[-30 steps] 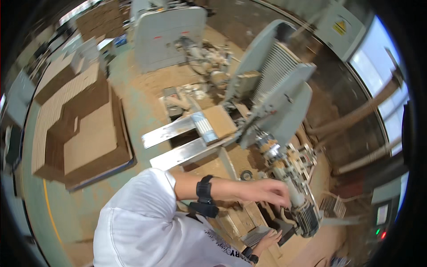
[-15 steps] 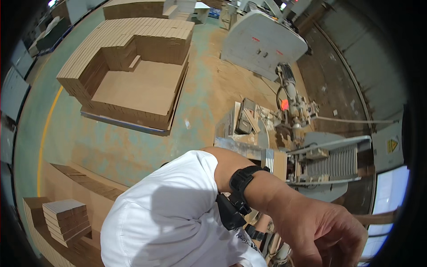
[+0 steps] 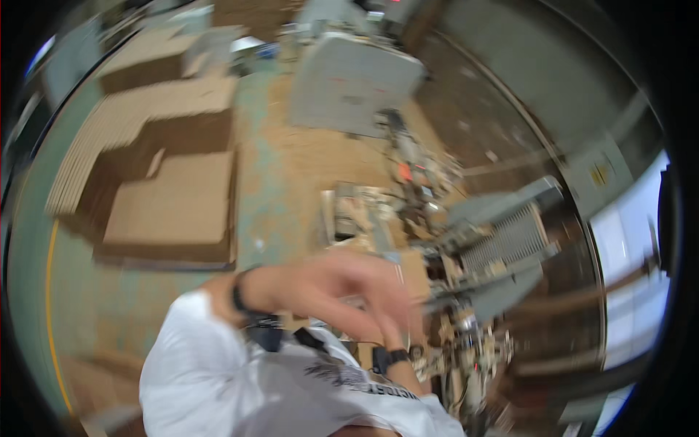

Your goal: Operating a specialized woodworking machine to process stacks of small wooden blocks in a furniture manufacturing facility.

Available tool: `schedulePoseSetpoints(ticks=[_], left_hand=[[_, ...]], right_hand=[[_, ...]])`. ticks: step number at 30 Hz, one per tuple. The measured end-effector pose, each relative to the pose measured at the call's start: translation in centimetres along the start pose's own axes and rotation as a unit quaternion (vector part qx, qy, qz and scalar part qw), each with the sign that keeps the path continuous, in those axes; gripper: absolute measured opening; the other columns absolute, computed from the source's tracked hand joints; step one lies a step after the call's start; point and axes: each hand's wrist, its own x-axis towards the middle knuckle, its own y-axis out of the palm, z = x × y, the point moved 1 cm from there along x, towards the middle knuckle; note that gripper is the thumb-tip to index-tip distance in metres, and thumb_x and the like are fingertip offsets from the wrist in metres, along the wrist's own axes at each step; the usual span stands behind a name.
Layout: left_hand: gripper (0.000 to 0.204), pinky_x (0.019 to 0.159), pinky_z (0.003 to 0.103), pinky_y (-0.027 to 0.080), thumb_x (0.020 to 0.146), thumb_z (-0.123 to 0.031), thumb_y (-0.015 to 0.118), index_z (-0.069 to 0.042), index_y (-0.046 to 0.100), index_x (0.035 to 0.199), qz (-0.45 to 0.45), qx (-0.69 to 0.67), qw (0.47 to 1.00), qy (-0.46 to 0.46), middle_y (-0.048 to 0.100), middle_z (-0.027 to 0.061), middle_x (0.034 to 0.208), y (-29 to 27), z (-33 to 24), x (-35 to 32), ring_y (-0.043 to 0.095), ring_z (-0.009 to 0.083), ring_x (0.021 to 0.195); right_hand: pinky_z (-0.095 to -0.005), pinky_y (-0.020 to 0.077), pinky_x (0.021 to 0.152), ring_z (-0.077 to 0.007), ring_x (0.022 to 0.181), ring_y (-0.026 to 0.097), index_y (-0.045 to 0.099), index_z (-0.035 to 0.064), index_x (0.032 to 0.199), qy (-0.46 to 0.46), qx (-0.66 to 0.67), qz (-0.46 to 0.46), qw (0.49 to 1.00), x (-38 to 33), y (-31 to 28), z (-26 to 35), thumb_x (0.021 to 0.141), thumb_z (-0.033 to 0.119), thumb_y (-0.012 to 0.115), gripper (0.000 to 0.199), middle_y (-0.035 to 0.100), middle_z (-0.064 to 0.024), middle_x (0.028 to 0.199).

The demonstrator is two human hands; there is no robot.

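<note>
My left arm, in a white sleeve, reaches in from the left. A black strap with a small dark block (image 3: 263,333) sits on its wrist. My left hand (image 3: 342,288) is smeared by motion, with its fingers curving down to the right in front of my chest. Nothing shows clearly in it. Just beneath those fingers lies my right hand (image 3: 392,333), mostly covered by the left one. Its wrist carries another black band (image 3: 387,359). The blur hides whether the hands touch. Nearest to both is a woodworking machine (image 3: 466,357) with metal fittings, at my right.
On the floor at left, rows of brown boards (image 3: 76,164) stand around a flat panel (image 3: 171,200) on a low base. A large grey machine cover (image 3: 357,84) stands farther off. Sawdust covers the floor around a motor (image 3: 404,142). A slatted metal unit (image 3: 502,244) is at right.
My left hand has swung from the lower right to the middle, in front of my chest. My right forearm shows more. The whole view has turned, and things at the back now sit farther left.
</note>
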Motion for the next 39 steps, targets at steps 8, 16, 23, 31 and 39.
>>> schedulePoseSetpoints(ticks=[8,16,23,31,39], left_hand=[[0.024,0.065,0.034,0.046,0.080,-0.026,0.057,-0.003,0.059,0.089,-0.172,0.477,0.448,-0.737,0.062,0.0175,0.080,-8.3,13.2,-35.1,0.060,0.0277,0.070],[0.024,0.065,0.033,0.046,0.081,-0.025,0.057,-0.003,0.059,0.090,-0.228,0.294,0.573,-0.730,0.062,0.0161,0.079,-2.8,18.0,-42.7,0.060,0.0261,0.069],[0.024,0.064,0.032,0.046,0.081,-0.024,0.057,-0.002,0.059,0.090,-0.166,0.289,0.654,-0.679,0.063,0.0149,0.077,-3.7,19.7,-42.2,0.059,0.0247,0.068],[0.026,0.062,0.027,0.045,0.082,-0.026,0.057,0.000,0.059,0.089,-0.179,0.237,0.683,-0.667,0.061,0.0079,0.073,-13.3,17.6,-41.0,0.057,0.0151,0.067],[0.028,0.067,0.036,0.047,0.079,-0.029,0.052,-0.005,0.064,0.089,-0.081,0.317,0.536,-0.778,0.064,0.0169,0.081,-27.9,12.8,-49.4,0.063,0.0248,0.079]], right_hand=[[-0.0613,0.0227,0.096,-0.0366,0.128,0.023,0.043,0.0155,0.126,-0.109,-0.228,0.042,0.967,-0.2,3.4,-1.0,0.084,0.045,0.048,0.051,0.033,-0.0130,0.134],[-0.0609,0.0148,0.099,-0.0310,0.126,0.025,0.053,0.0141,0.113,-0.165,-0.329,-0.013,0.930,-0.4,3.8,-2.1,0.084,0.041,0.047,0.040,0.042,-0.0082,0.128],[-0.0598,0.0141,0.100,-0.0284,0.123,0.032,0.057,0.0146,0.106,-0.178,-0.308,-0.084,0.931,-0.3,4.6,-2.3,0.082,0.041,0.051,0.036,0.047,-0.0051,0.121],[-0.0563,0.0121,0.103,-0.0259,0.125,0.031,0.056,0.0132,0.108,-0.123,-0.308,-0.071,0.941,0.2,5.8,-1.6,0.082,0.040,0.050,0.037,0.048,-0.0042,0.123],[-0.0581,0.0095,0.103,-0.0262,0.127,0.028,0.057,0.0125,0.111,0.031,-0.321,-0.144,0.936,1.5,9.7,0.3,0.085,0.043,0.046,0.042,0.049,-0.0056,0.124]])
